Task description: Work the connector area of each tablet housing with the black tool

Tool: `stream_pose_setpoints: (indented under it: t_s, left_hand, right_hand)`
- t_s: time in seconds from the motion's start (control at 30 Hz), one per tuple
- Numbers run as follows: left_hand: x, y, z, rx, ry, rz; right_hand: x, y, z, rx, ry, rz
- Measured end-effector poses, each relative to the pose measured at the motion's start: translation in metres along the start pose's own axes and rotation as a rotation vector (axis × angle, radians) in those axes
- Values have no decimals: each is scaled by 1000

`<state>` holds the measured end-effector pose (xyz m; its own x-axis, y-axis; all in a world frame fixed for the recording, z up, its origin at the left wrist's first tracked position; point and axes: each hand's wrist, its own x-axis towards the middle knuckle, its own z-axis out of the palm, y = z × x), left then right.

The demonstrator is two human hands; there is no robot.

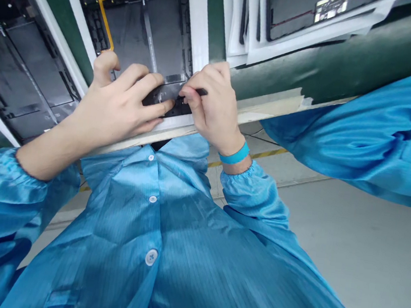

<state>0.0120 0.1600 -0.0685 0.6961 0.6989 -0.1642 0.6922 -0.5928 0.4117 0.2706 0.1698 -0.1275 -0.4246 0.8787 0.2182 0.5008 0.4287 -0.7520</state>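
Over my blue antistatic smock (151, 227), with a teal wristband (233, 153) on my right wrist, my right hand (213, 107) pinches the end of a black strip (192, 103) between its fingers. My left hand (117, 105) lies spread on the strip, fingers pressing down, not clenched. The strip sits on a dark panel (146, 27) inside a white frame (198, 18), beside a yellow cable (100, 1).

Dark green padded rail (313, 72) across the upper right; grey floor (345, 261) and yellow floor line (250, 153) below it.
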Motion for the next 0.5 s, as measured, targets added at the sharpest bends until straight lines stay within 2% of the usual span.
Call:
stream_pose_setpoints:
  t_s: [0.13, 0.27, 0.5]
  left_hand:
    - [1, 3, -7, 57, -36, -6]
    - [1, 4, -7, 76, -43, 1]
    - [0, 0, -1, 22, -20, 12]
  right_hand:
    - [-2, 0, -1, 85, 46, 75]
    - [-5, 1, 0, 158, 112, 63]
    - [-6, 2, 1, 134, 88, 114]
